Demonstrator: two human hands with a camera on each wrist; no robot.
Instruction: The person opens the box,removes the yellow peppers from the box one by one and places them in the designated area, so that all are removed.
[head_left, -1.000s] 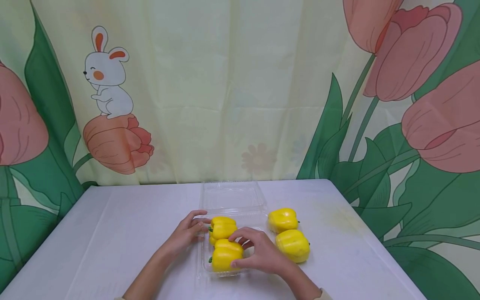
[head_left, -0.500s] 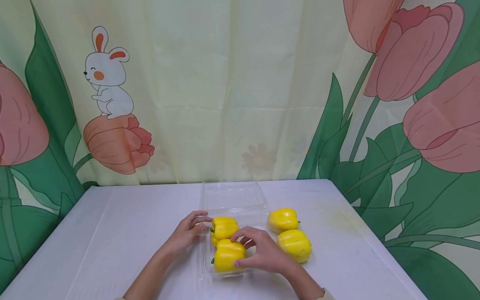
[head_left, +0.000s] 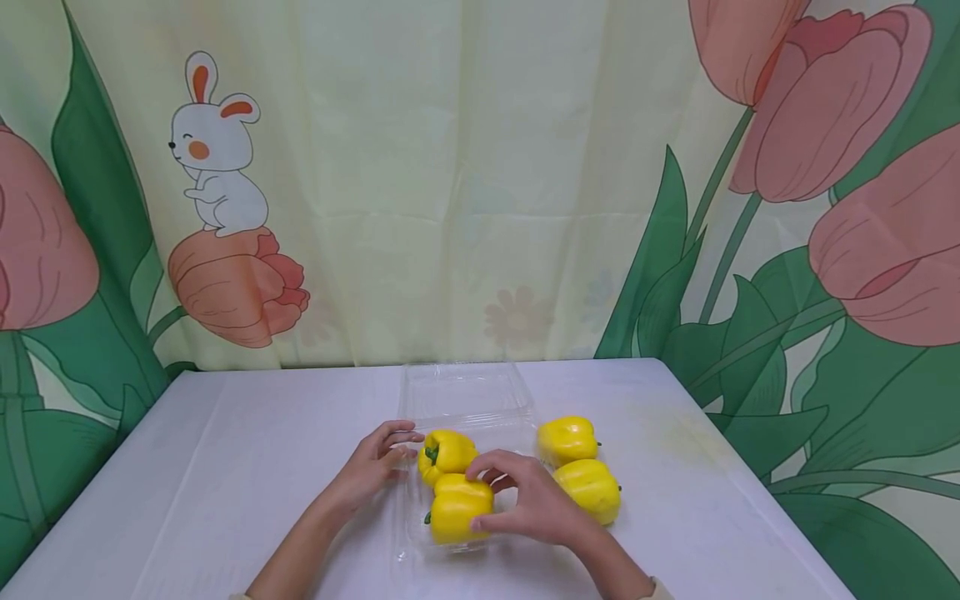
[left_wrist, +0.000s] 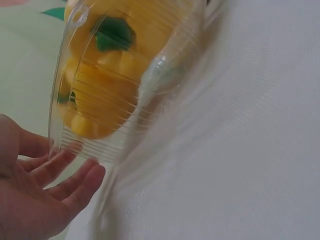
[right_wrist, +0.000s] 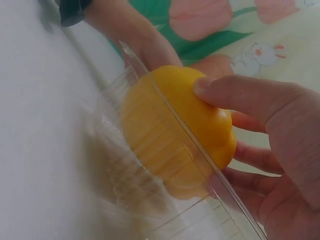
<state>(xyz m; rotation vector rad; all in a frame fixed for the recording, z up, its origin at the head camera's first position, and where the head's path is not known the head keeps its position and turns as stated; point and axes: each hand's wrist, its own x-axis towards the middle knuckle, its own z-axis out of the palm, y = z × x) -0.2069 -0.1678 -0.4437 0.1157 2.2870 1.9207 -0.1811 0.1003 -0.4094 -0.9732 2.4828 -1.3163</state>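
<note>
clear container (head_left: 507, 437) | lid (head_left: 465, 392) open | two yellow peppers (head_left: 461, 510) inside, stems (head_left: 431, 455) left

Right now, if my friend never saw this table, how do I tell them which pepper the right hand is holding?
On the white table, find the clear open box. Inside, choose the front yellow pepper, its green stem pointing left. Only this one has the right hand gripping it, unlike the pepper behind it and the two peppers outside the box.

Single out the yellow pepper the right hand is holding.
The front pepper inside the clear container: the right hand grips its right side. The other pepper in there sits behind it; two more peppers lie outside, to the right.
</note>
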